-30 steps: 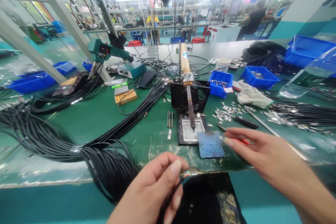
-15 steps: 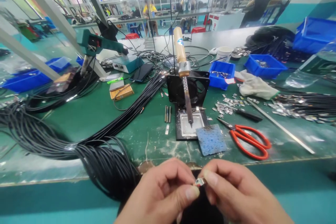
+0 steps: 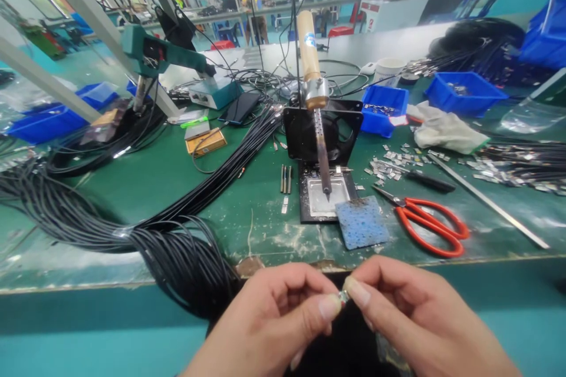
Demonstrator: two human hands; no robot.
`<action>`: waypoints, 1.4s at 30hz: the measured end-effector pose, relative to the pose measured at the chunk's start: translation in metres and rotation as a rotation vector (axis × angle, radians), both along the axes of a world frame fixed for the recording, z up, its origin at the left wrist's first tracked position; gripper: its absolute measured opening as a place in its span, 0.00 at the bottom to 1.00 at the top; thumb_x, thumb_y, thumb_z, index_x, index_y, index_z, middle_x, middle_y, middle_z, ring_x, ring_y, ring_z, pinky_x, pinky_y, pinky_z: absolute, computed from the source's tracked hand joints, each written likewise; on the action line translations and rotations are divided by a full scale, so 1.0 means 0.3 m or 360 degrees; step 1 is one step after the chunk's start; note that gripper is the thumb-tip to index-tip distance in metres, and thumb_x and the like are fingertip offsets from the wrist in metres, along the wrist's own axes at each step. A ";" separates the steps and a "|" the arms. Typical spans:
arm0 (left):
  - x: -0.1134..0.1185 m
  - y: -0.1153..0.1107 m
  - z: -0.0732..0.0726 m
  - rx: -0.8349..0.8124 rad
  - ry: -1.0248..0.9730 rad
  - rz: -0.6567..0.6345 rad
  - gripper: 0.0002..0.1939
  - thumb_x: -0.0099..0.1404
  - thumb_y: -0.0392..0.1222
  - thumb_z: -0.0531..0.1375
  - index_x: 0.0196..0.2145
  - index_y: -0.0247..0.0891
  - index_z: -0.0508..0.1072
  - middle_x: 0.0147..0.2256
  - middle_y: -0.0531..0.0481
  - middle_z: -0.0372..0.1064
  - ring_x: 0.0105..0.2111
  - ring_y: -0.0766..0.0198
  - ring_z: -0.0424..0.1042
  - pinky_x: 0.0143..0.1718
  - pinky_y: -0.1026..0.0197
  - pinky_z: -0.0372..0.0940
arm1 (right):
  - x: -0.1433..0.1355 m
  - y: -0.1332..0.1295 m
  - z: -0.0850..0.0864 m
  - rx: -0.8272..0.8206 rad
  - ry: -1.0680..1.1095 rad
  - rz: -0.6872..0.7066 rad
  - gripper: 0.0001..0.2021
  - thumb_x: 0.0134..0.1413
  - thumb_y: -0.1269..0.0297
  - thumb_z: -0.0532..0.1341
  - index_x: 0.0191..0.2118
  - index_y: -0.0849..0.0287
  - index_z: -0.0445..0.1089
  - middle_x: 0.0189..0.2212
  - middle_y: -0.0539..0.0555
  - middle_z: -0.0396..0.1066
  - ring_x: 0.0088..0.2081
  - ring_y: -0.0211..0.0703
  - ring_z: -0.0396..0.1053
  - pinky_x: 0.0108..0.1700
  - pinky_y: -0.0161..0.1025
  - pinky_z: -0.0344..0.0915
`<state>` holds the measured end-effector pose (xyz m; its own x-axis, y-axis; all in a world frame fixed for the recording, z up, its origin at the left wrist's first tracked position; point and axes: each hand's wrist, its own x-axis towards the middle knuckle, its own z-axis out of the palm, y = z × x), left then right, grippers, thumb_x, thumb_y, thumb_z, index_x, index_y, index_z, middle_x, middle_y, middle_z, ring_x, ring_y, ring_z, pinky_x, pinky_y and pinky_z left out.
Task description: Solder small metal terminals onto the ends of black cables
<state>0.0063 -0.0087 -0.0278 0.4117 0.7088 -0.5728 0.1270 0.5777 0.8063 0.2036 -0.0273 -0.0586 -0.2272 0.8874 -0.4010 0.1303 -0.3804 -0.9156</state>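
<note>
Just in front of the table's edge, my left hand (image 3: 292, 312) and my right hand (image 3: 393, 306) meet, both pinching a small metal connector (image 3: 343, 297) between thumb and fingers. Much of the connector is covered by the fingertips. Beyond the hands, a blue sponge (image 3: 361, 222) overlaps the corner of a black stand with a metal tray (image 3: 315, 200). A soldering iron with a wooden handle (image 3: 308, 50) hangs tip down over that tray. Scissors with red handles (image 3: 431, 227) lie to the right of the sponge.
A thick bundle of black cables (image 3: 177, 259) droops over the table edge at the left. A black fan frame (image 3: 294, 135), blue bins (image 3: 384, 107), loose metal connectors (image 3: 389, 166), a white glove (image 3: 446, 129) and a metal strip (image 3: 490, 203) lie farther back. People are in the background.
The view has tilted down and shifted slightly left, so the table items sit higher in it. Both hands still pinch the connector, which is now more covered by the fingertips.
</note>
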 end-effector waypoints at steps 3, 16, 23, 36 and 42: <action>0.001 -0.004 -0.001 0.0002 0.0018 0.0024 0.16 0.67 0.53 0.66 0.37 0.35 0.77 0.27 0.54 0.66 0.24 0.69 0.56 0.24 0.65 0.50 | -0.014 0.006 0.016 0.0165 -0.0084 -0.0095 0.20 0.57 0.42 0.65 0.32 0.55 0.78 0.22 0.51 0.73 0.27 0.42 0.71 0.27 0.33 0.69; 0.016 0.002 0.004 -0.0004 0.0008 0.0068 0.11 0.68 0.48 0.66 0.35 0.36 0.79 0.24 0.58 0.62 0.22 0.71 0.54 0.21 0.65 0.47 | 0.005 0.010 0.009 0.0162 -0.0097 0.0011 0.20 0.61 0.43 0.63 0.34 0.55 0.78 0.24 0.51 0.73 0.27 0.41 0.70 0.29 0.33 0.70; 0.014 0.001 0.002 0.0008 0.0024 0.0036 0.11 0.67 0.48 0.65 0.34 0.36 0.77 0.24 0.59 0.62 0.22 0.71 0.52 0.21 0.64 0.46 | 0.026 0.011 -0.002 0.0047 -0.0095 0.0161 0.20 0.66 0.43 0.58 0.36 0.54 0.76 0.26 0.50 0.70 0.29 0.39 0.65 0.31 0.33 0.65; 0.019 0.010 -0.003 0.0011 0.0059 0.0021 0.12 0.67 0.48 0.64 0.33 0.36 0.76 0.23 0.59 0.60 0.21 0.71 0.49 0.19 0.64 0.43 | 0.033 0.012 -0.004 0.0025 -0.0107 0.0198 0.20 0.66 0.43 0.57 0.36 0.54 0.76 0.28 0.50 0.72 0.30 0.40 0.66 0.32 0.33 0.66; 0.028 0.018 0.001 0.0023 0.0038 0.0092 0.11 0.66 0.47 0.65 0.31 0.37 0.77 0.22 0.59 0.59 0.20 0.71 0.48 0.20 0.64 0.43 | 0.026 0.017 0.010 0.0032 -0.0077 0.0096 0.19 0.65 0.43 0.59 0.36 0.53 0.77 0.28 0.51 0.75 0.29 0.41 0.70 0.32 0.33 0.69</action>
